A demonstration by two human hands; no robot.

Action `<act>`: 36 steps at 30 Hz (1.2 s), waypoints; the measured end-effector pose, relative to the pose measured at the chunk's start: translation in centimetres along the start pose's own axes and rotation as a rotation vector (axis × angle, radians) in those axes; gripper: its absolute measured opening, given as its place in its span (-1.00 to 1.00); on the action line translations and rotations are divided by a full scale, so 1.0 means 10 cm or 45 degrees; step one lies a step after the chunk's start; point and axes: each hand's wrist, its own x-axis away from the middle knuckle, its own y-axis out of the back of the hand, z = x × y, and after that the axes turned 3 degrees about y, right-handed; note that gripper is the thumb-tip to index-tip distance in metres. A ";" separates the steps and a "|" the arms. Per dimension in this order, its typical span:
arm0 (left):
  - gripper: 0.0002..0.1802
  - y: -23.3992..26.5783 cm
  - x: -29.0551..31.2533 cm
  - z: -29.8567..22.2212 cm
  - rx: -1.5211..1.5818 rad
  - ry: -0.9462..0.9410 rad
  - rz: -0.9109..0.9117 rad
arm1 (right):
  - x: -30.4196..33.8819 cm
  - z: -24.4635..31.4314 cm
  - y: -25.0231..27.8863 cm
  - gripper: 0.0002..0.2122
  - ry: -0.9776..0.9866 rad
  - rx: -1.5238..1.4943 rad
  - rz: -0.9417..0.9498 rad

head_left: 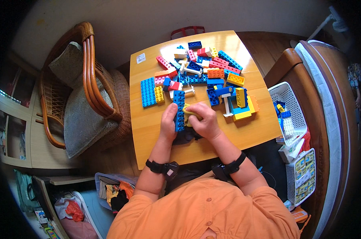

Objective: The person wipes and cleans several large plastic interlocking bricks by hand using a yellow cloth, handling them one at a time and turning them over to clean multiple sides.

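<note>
My left hand [168, 122] is closed around a long blue toy building brick [179, 104], which stands upright over the near half of the table with its studs showing. Pinched in my right hand [206, 121] is a crumpled yellow cloth [187, 111], pressed against the brick's right side. Just beyond the hands lies a loose pile of bricks, among them an orange brick [216, 73] and a dark blue one [194, 45]. Left of the pile is a flat blue plate [147, 92] beside a yellow brick [159, 95]. A built blue and yellow piece [241, 114] sits to the right.
The wooden table [156, 139] holds all the bricks. A white basket [302, 115] with a few bricks and another filled with packets [306, 175] stand to its right. At the left is a rattan chair [89, 103]; a bin with clothes [104, 181] stands near my left elbow.
</note>
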 end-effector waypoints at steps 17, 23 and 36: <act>-0.61 0.00 -0.02 -0.04 0.048 -0.065 -0.022 | 0.02 0.03 -0.01 -0.84 0.133 -0.156 0.246; -0.61 0.08 -0.04 0.01 -0.010 -0.110 -0.004 | 0.06 -0.02 -0.08 -0.83 0.063 -0.076 0.185; -0.64 0.00 -0.04 -0.04 0.074 -0.125 -0.115 | 0.05 -0.01 -0.06 -0.86 0.060 -0.064 0.291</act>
